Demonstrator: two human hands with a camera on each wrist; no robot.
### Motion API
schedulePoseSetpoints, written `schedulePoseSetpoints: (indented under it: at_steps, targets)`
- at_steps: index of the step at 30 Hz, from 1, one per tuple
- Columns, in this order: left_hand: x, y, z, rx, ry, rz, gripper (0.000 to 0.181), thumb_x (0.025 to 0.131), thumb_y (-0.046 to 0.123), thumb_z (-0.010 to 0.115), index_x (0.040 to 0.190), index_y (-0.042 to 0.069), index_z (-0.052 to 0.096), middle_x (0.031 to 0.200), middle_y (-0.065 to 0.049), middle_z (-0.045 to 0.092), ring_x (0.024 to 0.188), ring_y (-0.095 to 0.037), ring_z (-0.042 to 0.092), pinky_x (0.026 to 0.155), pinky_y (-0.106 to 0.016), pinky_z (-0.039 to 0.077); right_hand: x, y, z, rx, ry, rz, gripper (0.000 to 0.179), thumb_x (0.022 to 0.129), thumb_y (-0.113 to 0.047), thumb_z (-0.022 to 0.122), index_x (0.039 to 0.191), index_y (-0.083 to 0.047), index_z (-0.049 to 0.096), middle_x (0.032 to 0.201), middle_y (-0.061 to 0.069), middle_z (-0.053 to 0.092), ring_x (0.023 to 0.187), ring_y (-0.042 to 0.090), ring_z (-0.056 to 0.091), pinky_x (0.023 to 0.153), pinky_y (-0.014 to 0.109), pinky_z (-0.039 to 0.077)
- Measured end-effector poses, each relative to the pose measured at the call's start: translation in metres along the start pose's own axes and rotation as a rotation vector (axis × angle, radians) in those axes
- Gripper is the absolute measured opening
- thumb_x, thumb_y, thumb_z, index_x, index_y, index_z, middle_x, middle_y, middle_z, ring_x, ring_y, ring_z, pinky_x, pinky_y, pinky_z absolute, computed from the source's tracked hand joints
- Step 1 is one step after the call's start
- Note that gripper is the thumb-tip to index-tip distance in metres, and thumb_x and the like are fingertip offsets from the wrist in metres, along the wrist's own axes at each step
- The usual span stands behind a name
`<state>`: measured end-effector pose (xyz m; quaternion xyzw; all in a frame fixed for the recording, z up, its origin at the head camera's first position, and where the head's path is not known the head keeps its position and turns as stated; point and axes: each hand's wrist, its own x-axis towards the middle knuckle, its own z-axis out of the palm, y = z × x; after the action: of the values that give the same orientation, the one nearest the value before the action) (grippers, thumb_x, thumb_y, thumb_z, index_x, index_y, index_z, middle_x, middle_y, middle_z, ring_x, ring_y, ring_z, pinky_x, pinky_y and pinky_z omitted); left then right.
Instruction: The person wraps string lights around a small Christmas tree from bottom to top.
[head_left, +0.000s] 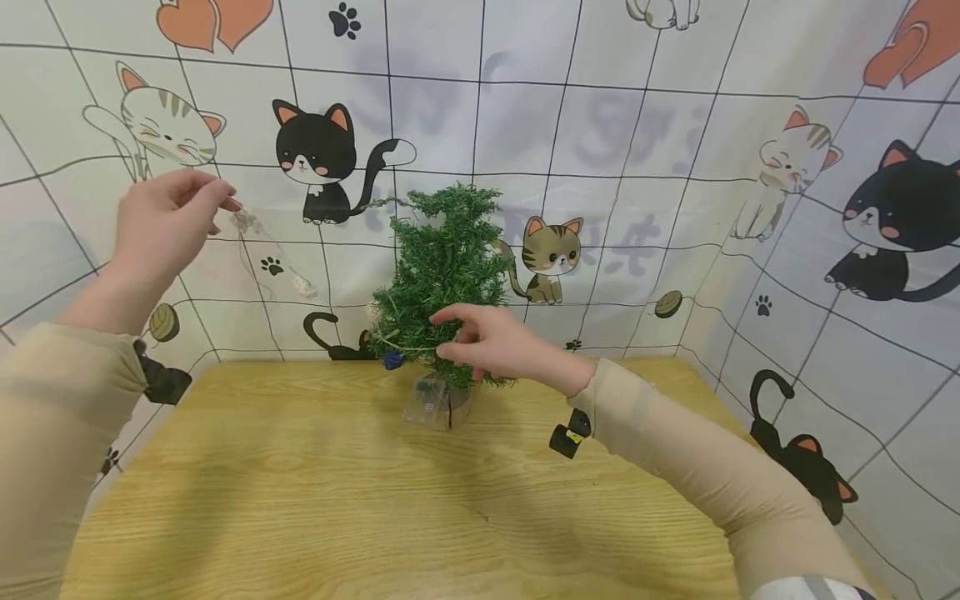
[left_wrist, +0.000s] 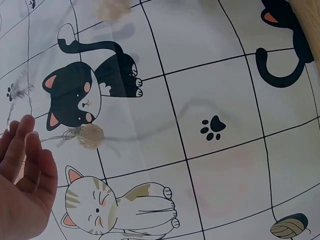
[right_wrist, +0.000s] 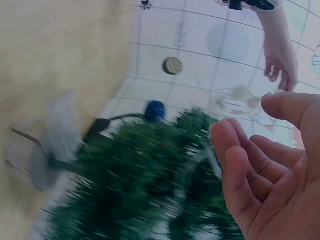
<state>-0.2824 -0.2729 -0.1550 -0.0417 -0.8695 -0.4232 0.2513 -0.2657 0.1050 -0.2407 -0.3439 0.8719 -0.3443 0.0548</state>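
Observation:
My left hand (head_left: pixel 168 221) is raised at the left, its thumb and fingertips pinching a thin string with small pale fluffy balls (head_left: pixel 303 286). In the left wrist view, a pale ball (left_wrist: pixel 90 136) hangs on the string beside my fingers. A small green artificial Christmas tree (head_left: pixel 446 258) stands at the back of the table. My right hand (head_left: pixel 498 337) reaches in front of its lower branches, thumb and fingers apart with nothing between them. A thin pale strand (head_left: pixel 405 346) crosses the low branches, and a dark blue ball (head_left: pixel 392 360) hangs at their left.
The tree's wrapped base (head_left: pixel 460 410) has a clear plastic piece (head_left: pixel 425 402) at its front. A wooden table (head_left: pixel 360 500) spreads in front. A white cloth wall (head_left: pixel 435 125) printed with cats stands close behind the tree, continuing along both sides.

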Motion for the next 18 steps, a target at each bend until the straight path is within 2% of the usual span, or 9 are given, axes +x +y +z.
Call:
schedulePoseSetpoints:
  at_steps: [2,5,9,13,18]
  targets:
    - [0.001,0.003,0.002,-0.034,-0.001,0.001,0.030,0.097,0.045,0.053,0.110,0.023,0.068,0.091,0.018,0.066,0.074,-0.006,0.056,0.066,-0.021,0.041,0.004,-0.009,-0.009,-0.017,0.047,-0.016,0.040,0.096,-0.023,0.062,0.135,-0.013,0.055,0.081,0.009,0.068,0.060,0.030,0.064,0.048,0.035,0.047]
    - [0.003,0.006,0.006,-0.027,0.007,0.028,0.028,0.095,0.043,0.058,0.108,0.021,0.068,0.086,0.017,0.066,0.072,-0.005,0.057,0.065,-0.020,0.041,0.012,-0.026,-0.025,-0.035,0.123,-0.041,0.031,0.096,-0.023,0.063,0.126,-0.013,0.061,0.083,0.011,0.068,0.062,0.031,0.063,0.051,0.035,0.046]
    - [0.006,0.009,0.012,-0.022,0.003,0.049,0.020,0.095,0.034,0.058,0.107,0.021,0.067,0.088,0.016,0.067,0.073,-0.004,0.058,0.065,-0.019,0.042,0.031,-0.046,-0.043,0.003,0.202,-0.079,0.026,0.095,-0.021,0.063,0.119,-0.010,0.065,0.091,0.009,0.068,0.070,0.031,0.064,0.057,0.039,0.049]
    - [0.007,0.012,0.018,-0.068,-0.016,0.088,0.021,0.098,0.025,0.053,0.112,0.015,0.065,0.093,0.015,0.067,0.076,-0.006,0.060,0.066,-0.016,0.044,0.054,-0.060,-0.054,0.070,0.242,-0.118,0.028,0.095,-0.018,0.063,0.122,-0.008,0.063,0.105,0.004,0.067,0.086,0.029,0.065,0.069,0.046,0.052]
    - [0.007,0.019,0.023,-0.137,-0.039,0.137,0.022,0.099,0.021,0.052,0.115,0.011,0.064,0.098,0.008,0.068,0.080,-0.009,0.061,0.072,-0.017,0.046,0.082,-0.073,-0.059,0.098,0.245,-0.169,0.033,0.096,-0.018,0.062,0.127,-0.009,0.059,0.121,0.003,0.062,0.098,0.014,0.063,0.079,0.042,0.052]
